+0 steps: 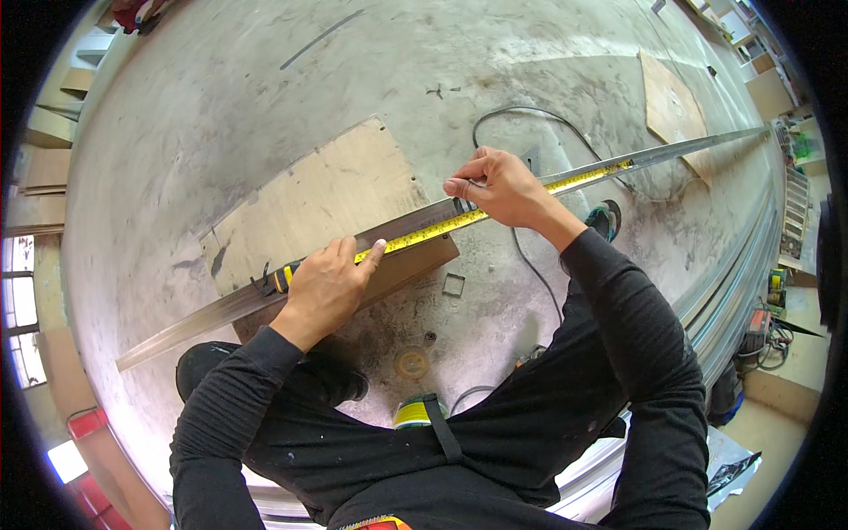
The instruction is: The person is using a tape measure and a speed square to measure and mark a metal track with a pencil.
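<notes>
A long metal bar (205, 315) lies slantwise before me, from the lower left to the far right. Along it runs the yellow blade of a tape measure (424, 233), its end near the bar's right part. My left hand (325, 290) is closed over the tape measure; its black and yellow case shows partly beside the fingers, and my thumb lies by the blade. Above the bar's middle, my right hand (505, 187) is pinched, fingertips together. Something thin and dark seems to be between them, too small to name. Dark marks show on the bar beneath these fingers.
A brown block (415, 269) lies under the bar, and a plywood sheet (309, 190) beyond it. A black cable (539, 110) loops over the concrete floor. Another board (671, 97) is at the far right. Long metal profiles (733, 274) lie along my right. A tape roll (412, 363) sits between my feet.
</notes>
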The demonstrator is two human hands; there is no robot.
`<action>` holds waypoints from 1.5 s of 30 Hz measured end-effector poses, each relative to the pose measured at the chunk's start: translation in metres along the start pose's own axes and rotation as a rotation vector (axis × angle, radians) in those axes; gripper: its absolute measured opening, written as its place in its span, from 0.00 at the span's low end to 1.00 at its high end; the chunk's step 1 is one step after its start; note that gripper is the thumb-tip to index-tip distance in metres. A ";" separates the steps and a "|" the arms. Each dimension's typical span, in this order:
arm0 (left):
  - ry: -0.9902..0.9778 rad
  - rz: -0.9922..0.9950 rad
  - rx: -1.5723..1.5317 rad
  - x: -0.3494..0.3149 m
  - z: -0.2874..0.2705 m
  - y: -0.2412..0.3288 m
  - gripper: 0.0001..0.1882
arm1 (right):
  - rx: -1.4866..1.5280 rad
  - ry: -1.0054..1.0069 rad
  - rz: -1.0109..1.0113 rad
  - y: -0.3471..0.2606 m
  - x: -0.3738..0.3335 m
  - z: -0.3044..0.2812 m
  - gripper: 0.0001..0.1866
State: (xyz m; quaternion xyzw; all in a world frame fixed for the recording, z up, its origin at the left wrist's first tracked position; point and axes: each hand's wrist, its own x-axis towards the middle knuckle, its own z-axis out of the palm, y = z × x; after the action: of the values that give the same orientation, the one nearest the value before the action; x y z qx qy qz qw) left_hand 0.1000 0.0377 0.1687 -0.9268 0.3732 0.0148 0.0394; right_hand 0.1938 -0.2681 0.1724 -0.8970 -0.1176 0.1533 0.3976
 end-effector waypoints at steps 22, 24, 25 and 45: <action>-0.031 -0.015 -0.011 -0.001 -0.001 0.000 0.29 | -0.110 -0.196 -0.214 0.017 -0.005 0.008 0.08; -0.019 -0.012 -0.007 -0.001 0.000 0.000 0.29 | -0.092 -0.187 -0.224 0.018 -0.005 0.010 0.08; -0.020 -0.012 -0.007 -0.001 -0.001 0.000 0.29 | -0.075 -0.178 -0.234 0.018 -0.005 0.011 0.08; -0.059 0.000 0.043 0.000 -0.004 0.000 0.26 | -0.101 -0.181 -0.264 0.015 -0.005 0.013 0.07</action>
State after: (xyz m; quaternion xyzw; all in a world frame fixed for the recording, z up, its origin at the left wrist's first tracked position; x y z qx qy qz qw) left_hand 0.0998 0.0372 0.1722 -0.9249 0.3720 0.0342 0.0704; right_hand 0.1855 -0.2709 0.1545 -0.8751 -0.2776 0.1738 0.3564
